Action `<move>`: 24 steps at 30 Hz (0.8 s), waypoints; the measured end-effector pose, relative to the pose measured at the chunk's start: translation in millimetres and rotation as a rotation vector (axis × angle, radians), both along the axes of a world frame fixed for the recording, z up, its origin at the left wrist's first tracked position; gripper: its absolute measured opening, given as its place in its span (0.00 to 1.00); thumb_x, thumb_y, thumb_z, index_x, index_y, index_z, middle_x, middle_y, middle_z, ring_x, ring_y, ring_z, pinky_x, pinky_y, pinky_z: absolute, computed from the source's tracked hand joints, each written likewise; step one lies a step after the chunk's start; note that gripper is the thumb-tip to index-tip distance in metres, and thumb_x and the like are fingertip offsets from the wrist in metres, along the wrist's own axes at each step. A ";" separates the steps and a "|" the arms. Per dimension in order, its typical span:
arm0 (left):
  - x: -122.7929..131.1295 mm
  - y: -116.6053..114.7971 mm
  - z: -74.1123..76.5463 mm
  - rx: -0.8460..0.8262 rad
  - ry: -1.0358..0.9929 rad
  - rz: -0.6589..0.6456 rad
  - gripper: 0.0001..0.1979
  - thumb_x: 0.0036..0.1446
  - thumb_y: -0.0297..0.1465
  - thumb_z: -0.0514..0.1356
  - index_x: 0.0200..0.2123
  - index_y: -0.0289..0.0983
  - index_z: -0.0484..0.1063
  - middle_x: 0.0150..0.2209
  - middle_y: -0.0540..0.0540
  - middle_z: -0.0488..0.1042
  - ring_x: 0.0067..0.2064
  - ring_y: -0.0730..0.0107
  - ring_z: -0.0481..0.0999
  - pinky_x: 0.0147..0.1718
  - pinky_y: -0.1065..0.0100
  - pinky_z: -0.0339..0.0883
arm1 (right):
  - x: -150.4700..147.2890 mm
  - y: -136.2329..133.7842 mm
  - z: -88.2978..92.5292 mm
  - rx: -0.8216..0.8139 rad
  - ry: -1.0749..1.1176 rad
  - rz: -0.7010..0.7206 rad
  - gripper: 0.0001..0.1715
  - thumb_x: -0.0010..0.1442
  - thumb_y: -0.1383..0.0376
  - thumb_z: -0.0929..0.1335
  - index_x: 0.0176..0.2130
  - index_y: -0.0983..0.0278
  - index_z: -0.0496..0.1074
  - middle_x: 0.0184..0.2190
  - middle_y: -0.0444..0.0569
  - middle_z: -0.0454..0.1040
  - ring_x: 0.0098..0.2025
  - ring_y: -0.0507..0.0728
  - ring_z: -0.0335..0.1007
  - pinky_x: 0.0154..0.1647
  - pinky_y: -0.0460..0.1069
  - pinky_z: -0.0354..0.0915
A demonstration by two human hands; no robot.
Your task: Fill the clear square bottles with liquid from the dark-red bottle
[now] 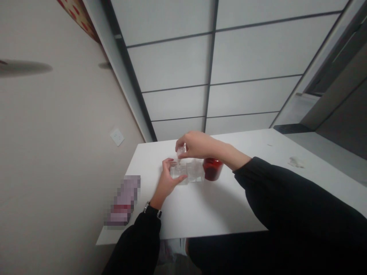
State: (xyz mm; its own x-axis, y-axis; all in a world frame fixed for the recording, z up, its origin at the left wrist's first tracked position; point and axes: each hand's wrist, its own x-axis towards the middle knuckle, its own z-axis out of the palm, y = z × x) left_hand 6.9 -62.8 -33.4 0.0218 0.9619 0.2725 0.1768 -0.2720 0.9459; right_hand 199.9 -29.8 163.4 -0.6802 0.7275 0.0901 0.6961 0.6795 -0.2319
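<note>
On the white table [200, 210], my left hand [167, 179] is wrapped around a clear square container [179, 175], thumb along its near side and fingers at the far side. Just above that container, my right hand [195, 145] pinches a small clear, whitish object [181, 152]; its kind is too blurred to tell. A second clear container [195, 172] stands directly to the right of the first. Beside it is a red, glossy, rounded container [212, 169], partly hidden beneath my right wrist.
A pixelated mauve item [123, 202] lies at the table's left edge. Small pale scraps [296, 162] lie on the right side. A wall with a socket [117, 137] borders the left, and white panelled doors [177, 68] stand behind the table.
</note>
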 end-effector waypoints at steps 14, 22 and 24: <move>-2.4 -5.6 0.7 -0.053 0.034 0.010 0.41 0.45 0.43 0.79 0.56 0.42 0.60 0.50 0.42 0.74 0.54 0.50 0.76 0.58 0.50 0.67 | 91.6 102.1 -73.0 -0.381 0.474 -0.117 0.25 0.57 0.49 0.74 0.43 0.66 0.80 0.40 0.53 0.83 0.41 0.59 0.77 0.44 0.52 0.69; -6.3 -5.4 1.1 -0.030 0.121 0.040 0.40 0.43 0.47 0.79 0.54 0.43 0.66 0.51 0.42 0.73 0.54 0.48 0.76 0.56 0.51 0.70 | 66.0 134.1 -152.4 -0.496 0.324 0.039 0.19 0.57 0.59 0.76 0.46 0.66 0.81 0.42 0.51 0.84 0.40 0.56 0.77 0.43 0.49 0.69; -7.0 -5.2 1.1 -0.026 0.125 0.031 0.40 0.44 0.48 0.79 0.55 0.44 0.65 0.50 0.42 0.74 0.54 0.48 0.77 0.55 0.52 0.71 | 68.3 136.1 -154.2 -0.488 0.295 0.077 0.23 0.55 0.60 0.78 0.50 0.64 0.81 0.46 0.51 0.84 0.39 0.56 0.76 0.44 0.49 0.68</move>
State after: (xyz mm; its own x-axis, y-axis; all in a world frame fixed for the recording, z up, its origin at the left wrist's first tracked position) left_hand -0.1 -67.9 -32.4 0.0244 0.9694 0.2444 0.3014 -0.2402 0.9227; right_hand 268.2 106.2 9.2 -0.7300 0.6816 -0.0497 0.5069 0.4912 -0.7084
